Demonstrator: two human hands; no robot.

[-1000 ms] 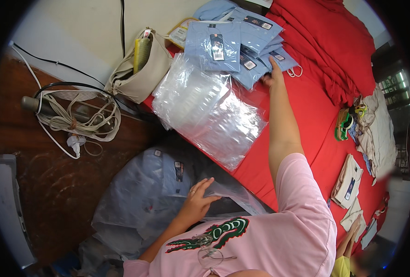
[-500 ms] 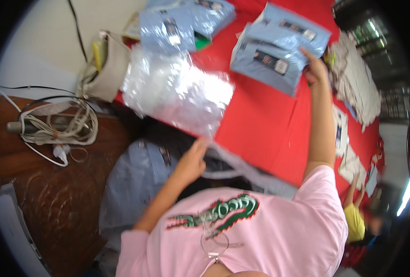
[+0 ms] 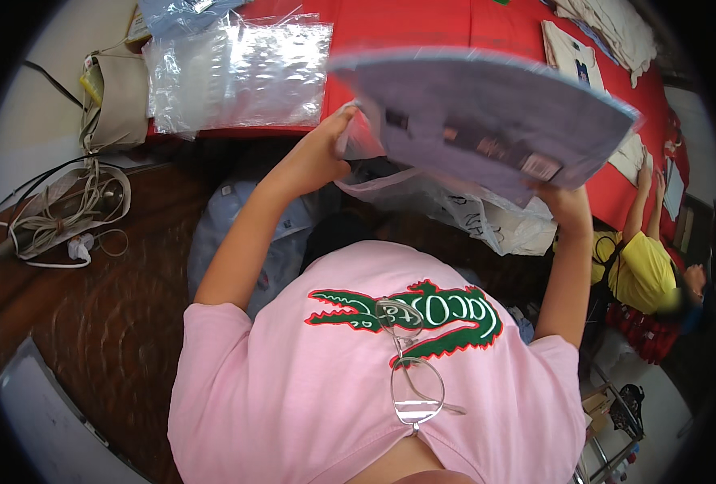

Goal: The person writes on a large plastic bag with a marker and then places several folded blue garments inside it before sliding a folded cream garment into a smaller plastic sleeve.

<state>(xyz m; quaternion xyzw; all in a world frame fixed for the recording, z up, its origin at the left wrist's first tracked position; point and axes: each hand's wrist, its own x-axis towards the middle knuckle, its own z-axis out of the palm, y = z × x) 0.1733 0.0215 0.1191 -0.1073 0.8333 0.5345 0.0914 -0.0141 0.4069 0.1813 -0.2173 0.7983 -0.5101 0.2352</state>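
While the left hand (image 3: 316, 159) pinches a clear bag (image 3: 384, 185), the right hand (image 3: 566, 207), clamped on blue packets (image 3: 479, 113), has neared it.

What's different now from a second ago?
The right hand has taken blue packaged clothing off the pile on the red table and swung it back toward the body. The left hand stays at the rim of the translucent bag. The clear plastic sleeves still lie on the table.
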